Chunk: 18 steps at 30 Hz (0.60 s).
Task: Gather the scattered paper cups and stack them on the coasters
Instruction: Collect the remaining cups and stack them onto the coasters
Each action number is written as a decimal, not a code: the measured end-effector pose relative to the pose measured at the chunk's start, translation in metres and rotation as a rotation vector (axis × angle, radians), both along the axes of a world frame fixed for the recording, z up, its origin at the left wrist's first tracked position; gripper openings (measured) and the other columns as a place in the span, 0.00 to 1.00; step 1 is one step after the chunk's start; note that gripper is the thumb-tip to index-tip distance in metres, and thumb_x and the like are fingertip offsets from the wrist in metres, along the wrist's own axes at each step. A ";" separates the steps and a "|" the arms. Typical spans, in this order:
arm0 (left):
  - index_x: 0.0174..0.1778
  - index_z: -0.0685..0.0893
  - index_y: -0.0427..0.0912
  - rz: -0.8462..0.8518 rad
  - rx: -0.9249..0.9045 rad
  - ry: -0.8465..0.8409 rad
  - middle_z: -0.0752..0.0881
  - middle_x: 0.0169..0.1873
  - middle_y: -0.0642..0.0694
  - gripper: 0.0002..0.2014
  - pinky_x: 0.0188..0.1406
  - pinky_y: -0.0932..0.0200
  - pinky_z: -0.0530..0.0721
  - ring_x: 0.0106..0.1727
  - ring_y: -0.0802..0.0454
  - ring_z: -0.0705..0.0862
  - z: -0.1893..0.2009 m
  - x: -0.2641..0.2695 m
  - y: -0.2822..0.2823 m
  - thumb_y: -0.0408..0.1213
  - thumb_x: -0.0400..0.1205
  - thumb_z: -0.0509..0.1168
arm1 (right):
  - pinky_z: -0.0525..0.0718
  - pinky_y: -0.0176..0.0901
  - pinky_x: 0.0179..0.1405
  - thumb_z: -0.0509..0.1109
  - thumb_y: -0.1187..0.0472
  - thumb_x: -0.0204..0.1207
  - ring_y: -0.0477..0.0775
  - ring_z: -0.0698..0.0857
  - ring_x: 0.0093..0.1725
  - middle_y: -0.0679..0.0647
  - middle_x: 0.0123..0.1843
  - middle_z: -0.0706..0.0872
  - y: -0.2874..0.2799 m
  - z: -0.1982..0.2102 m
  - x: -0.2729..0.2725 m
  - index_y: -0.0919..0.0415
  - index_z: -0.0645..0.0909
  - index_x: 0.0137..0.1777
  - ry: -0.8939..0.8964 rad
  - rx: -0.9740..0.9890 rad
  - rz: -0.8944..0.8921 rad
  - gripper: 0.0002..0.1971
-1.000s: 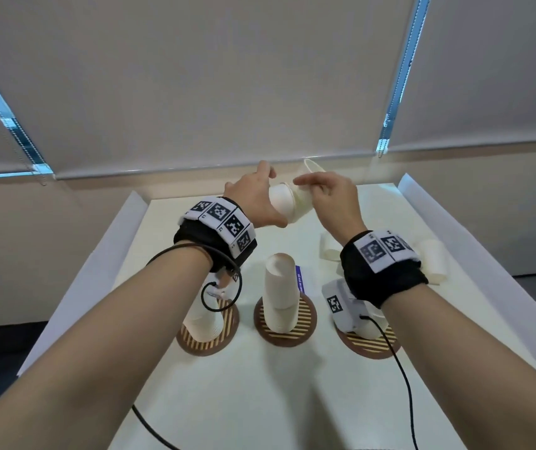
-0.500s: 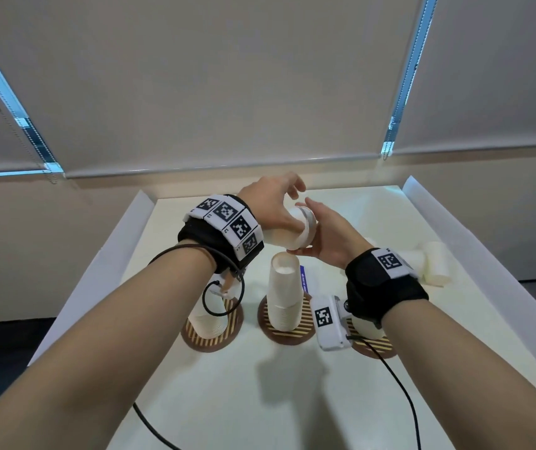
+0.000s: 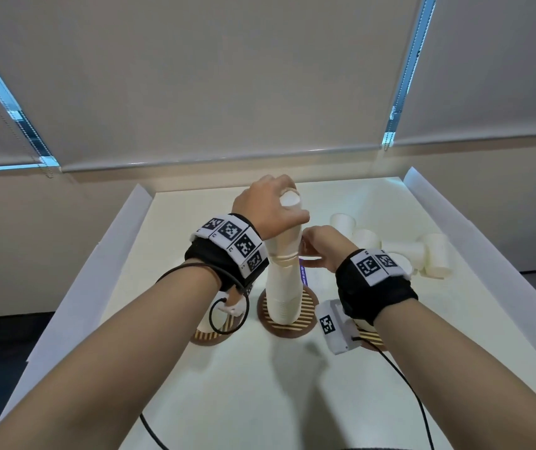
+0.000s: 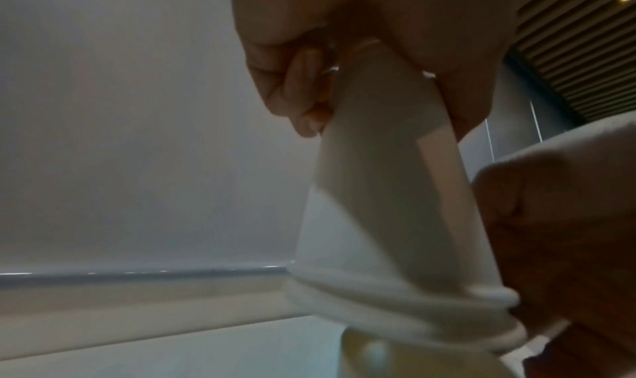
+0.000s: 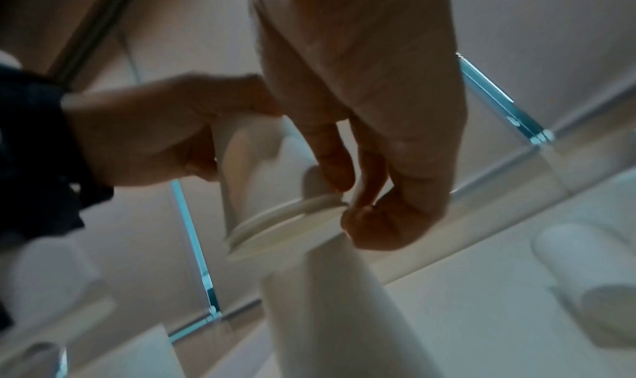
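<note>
My left hand (image 3: pixel 274 211) grips the top of two nested, upside-down white paper cups (image 3: pixel 287 237). They sit over the top of the tall middle stack (image 3: pixel 281 293) on the striped middle coaster (image 3: pixel 287 326). My right hand (image 3: pixel 308 251) pinches their rims; in the right wrist view its fingertips (image 5: pixel 364 215) hold the rims (image 5: pixel 292 215). In the left wrist view my fingers (image 4: pixel 299 85) curl round the cups (image 4: pixel 378 180). The left coaster (image 3: pixel 206 336) and right coaster (image 3: pixel 372 337) are mostly hidden behind my wrists.
Several loose cups (image 3: pixel 403 251) lie on their sides at the table's back right. Raised white walls (image 3: pixel 97 264) border the table on both sides. Black cables (image 3: pixel 403 378) trail from my wrist cameras over the front of the table.
The held cups were sideways above the table; they are now turned upside down and lowered onto the middle stack. Both hands came down with them, the right now at the rims.
</note>
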<state>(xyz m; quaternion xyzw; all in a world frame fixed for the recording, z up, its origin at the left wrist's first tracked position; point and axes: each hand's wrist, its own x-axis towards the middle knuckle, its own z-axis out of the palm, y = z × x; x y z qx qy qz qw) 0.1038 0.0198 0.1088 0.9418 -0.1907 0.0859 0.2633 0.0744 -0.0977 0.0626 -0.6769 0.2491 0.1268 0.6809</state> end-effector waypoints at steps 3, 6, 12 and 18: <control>0.61 0.78 0.53 -0.067 0.178 0.021 0.80 0.56 0.51 0.23 0.47 0.58 0.72 0.56 0.49 0.80 -0.017 -0.001 0.001 0.57 0.71 0.68 | 0.78 0.46 0.42 0.60 0.66 0.80 0.54 0.79 0.45 0.57 0.46 0.79 -0.009 -0.013 0.005 0.59 0.74 0.37 0.007 -0.205 0.053 0.09; 0.60 0.79 0.51 -0.200 0.384 0.145 0.81 0.53 0.49 0.26 0.50 0.55 0.78 0.56 0.48 0.81 -0.046 0.001 0.002 0.66 0.73 0.62 | 0.76 0.47 0.49 0.65 0.63 0.78 0.56 0.78 0.51 0.58 0.54 0.79 -0.019 -0.026 0.009 0.62 0.77 0.53 0.017 -0.205 0.037 0.06; 0.39 0.88 0.41 0.067 -0.221 0.401 0.90 0.41 0.46 0.22 0.53 0.54 0.83 0.44 0.47 0.87 -0.060 0.039 0.008 0.57 0.81 0.61 | 0.78 0.50 0.51 0.60 0.65 0.80 0.63 0.82 0.59 0.67 0.66 0.82 -0.026 -0.035 0.042 0.73 0.77 0.64 0.018 -0.336 -0.022 0.17; 0.52 0.89 0.34 0.479 -0.229 0.408 0.90 0.49 0.38 0.13 0.47 0.58 0.80 0.51 0.40 0.87 -0.073 0.110 0.022 0.37 0.78 0.63 | 0.63 0.37 0.24 0.58 0.68 0.77 0.58 0.70 0.33 0.55 0.28 0.67 -0.041 -0.028 0.088 0.62 0.64 0.29 0.023 -0.599 -0.058 0.14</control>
